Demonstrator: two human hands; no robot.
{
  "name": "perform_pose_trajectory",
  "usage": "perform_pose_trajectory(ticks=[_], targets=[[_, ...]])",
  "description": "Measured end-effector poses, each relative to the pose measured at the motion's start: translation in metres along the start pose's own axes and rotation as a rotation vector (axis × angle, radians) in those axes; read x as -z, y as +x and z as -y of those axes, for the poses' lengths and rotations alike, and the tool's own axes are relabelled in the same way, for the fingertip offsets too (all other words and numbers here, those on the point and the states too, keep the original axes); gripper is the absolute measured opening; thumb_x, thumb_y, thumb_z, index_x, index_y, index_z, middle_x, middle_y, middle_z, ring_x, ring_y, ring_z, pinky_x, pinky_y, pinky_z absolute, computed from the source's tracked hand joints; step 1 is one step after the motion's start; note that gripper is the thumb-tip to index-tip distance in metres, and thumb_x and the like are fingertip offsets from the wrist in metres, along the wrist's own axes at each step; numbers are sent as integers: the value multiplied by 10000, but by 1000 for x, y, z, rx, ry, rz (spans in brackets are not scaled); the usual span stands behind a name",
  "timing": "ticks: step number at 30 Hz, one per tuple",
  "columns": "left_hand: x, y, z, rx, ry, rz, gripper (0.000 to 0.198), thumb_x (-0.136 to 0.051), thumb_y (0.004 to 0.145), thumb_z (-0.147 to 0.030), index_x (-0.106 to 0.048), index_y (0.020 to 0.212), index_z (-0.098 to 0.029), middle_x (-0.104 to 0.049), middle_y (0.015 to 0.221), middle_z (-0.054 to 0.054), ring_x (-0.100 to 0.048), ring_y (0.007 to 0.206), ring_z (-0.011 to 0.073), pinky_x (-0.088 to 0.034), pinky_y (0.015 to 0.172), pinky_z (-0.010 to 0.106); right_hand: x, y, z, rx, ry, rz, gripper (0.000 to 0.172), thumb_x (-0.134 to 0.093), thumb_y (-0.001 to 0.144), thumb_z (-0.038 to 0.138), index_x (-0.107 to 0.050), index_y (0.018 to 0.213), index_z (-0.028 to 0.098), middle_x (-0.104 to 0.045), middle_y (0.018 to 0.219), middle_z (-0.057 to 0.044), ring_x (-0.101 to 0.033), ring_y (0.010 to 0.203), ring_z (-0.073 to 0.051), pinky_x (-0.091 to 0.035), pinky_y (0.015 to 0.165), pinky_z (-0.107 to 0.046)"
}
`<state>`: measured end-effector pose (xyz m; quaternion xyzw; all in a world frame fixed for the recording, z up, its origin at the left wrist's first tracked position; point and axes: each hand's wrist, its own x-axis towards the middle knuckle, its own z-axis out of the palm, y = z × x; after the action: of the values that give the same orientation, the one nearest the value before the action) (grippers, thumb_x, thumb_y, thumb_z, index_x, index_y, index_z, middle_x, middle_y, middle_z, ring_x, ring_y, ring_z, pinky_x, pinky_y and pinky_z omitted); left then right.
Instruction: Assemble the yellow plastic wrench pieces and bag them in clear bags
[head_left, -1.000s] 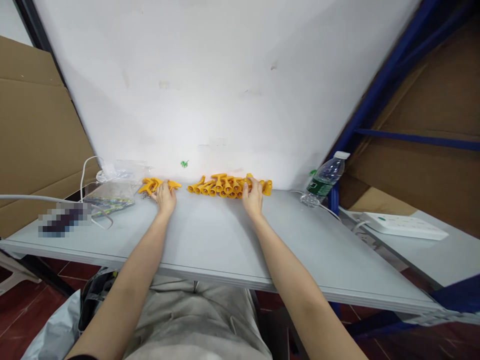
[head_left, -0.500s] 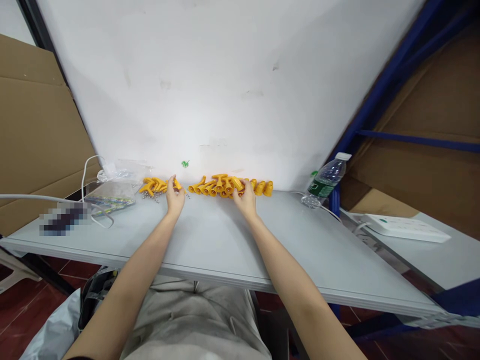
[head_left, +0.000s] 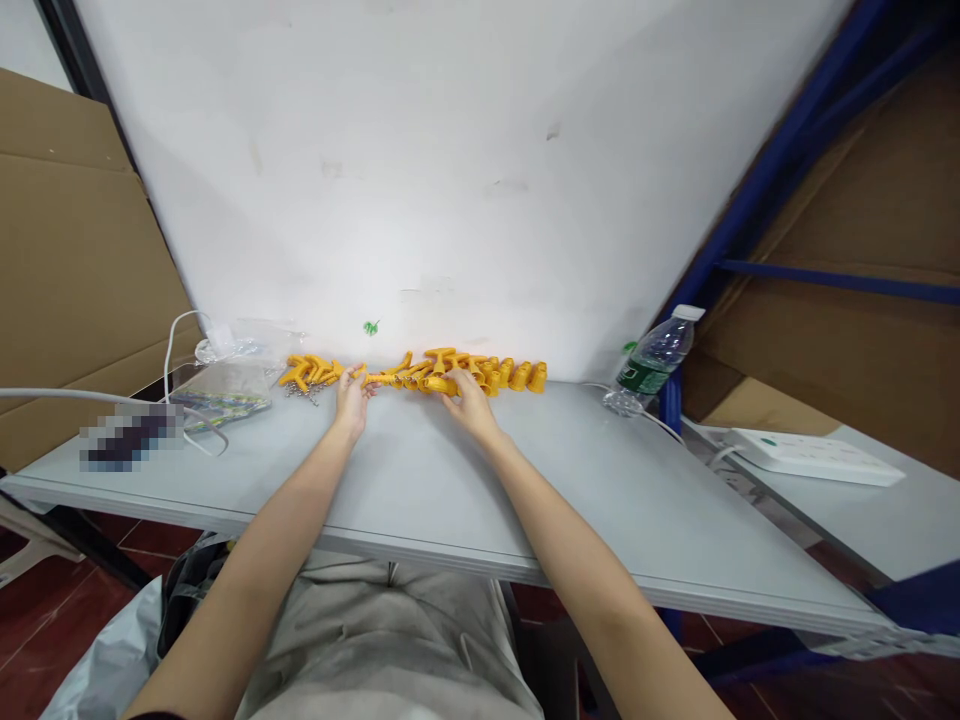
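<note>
Handle [head_left: 377, 379] in yellow plastic, pinched in the fingers of the left hand [head_left: 351, 405], points rightward to a flared cup [head_left: 436, 384] that the right hand [head_left: 474, 404] grips at the front of a yellow heap [head_left: 442, 356]; the hands are apart, and from here I can't tell whether the two pieces touch. Most of that heap, near the white panel [head_left: 450, 220], looks to be handles and cups already joined, so I'd call a good share done. Left over, I'd judge, are the loose handles [head_left: 304, 369] and small metal parts [head_left: 313, 396] beside the left hand, plus the loose cups [head_left: 521, 376] right of the heap. Farther out on the grey tabletop [head_left: 420, 480] lie a clear plastic bag [head_left: 225, 388] and, opposite, a water bottle [head_left: 652, 358]
</note>
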<state>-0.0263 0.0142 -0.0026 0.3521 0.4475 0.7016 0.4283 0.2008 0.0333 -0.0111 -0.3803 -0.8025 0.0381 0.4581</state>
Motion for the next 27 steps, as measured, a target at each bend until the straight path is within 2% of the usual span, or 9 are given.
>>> perform_pose_trajectory(ticks=[6, 20, 24, 27], targets=[[-4, -4, 0, -37, 1, 97, 295, -534, 853, -376, -504, 1100, -218, -667, 884, 44, -643, 723, 122, -483, 713, 270, -5, 0, 5, 61, 16, 90, 260, -535, 853, 264, -590, 1103, 215, -640, 1126, -114, -599, 1083, -277, -482, 919, -454], [-4, -5, 0, -7, -32, 60, 260, -506, 848, -223, -504, 1108, -205, -646, 826, 19, -631, 678, 110, -480, 710, 261, -5, 0, 0, -3, 30, 22, 282, -525, 886, 350, -605, 1123, 219, -656, 1120, -112, -604, 1079, -282, -478, 927, -462], [-7, -9, 1, -2, 82, 162, 274, -489, 883, -249, -486, 1153, -202, -641, 862, 28, -652, 732, 127, -492, 730, 273, -7, 1, 4, 48, 33, 63, 272, -535, 881, 308, -622, 1121, 216, -643, 1122, -118, -600, 1074, -275, -476, 939, -460], [-7, -14, 1, -115, 336, 265, 305, -427, 923, -240, -462, 1222, -193, -638, 1005, 63, -650, 779, 139, -502, 785, 308, -7, 1, 5, 79, 33, 88, 282, -529, 871, 253, -627, 1132, 213, -630, 1133, -121, -592, 1085, -274, -475, 950, -466]])
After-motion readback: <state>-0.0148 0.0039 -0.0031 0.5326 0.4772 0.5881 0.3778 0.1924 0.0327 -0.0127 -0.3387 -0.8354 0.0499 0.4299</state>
